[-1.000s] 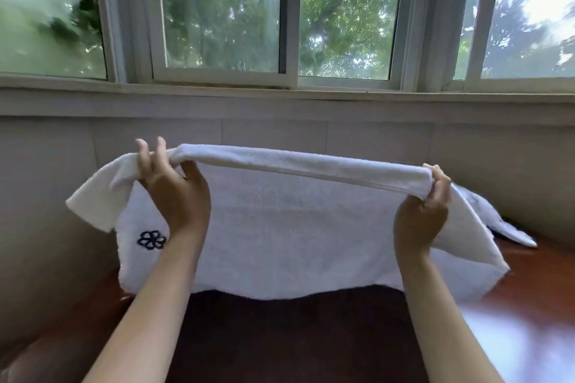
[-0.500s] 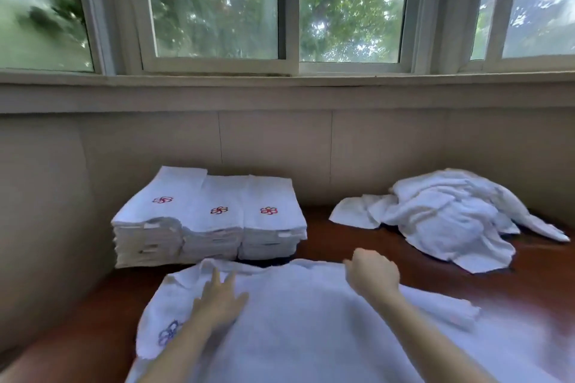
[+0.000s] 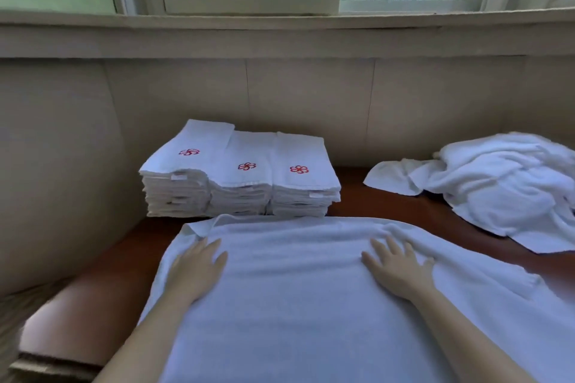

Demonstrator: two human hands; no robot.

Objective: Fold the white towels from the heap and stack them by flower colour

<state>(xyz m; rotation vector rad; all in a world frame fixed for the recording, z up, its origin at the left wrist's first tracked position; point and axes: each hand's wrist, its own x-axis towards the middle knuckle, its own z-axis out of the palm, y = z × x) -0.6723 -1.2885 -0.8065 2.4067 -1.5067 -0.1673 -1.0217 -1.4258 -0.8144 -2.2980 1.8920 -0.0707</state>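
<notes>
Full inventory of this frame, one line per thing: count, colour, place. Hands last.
spread white terry towel: 1, white, flat on the table, nearest the camera.
stacks of folded white towels: 3 side by side, white with a red flower on each top, far left by the wall.
heap of unfolded white towels: 1, white, far right.
reddish-brown wooden table: 1, under everything.
beige wall panels: behind the table.
white-framed window: top, green trees outside.
left hand: flat on the spread towel, left part.
right hand: flat on it, fingers spread.
</notes>
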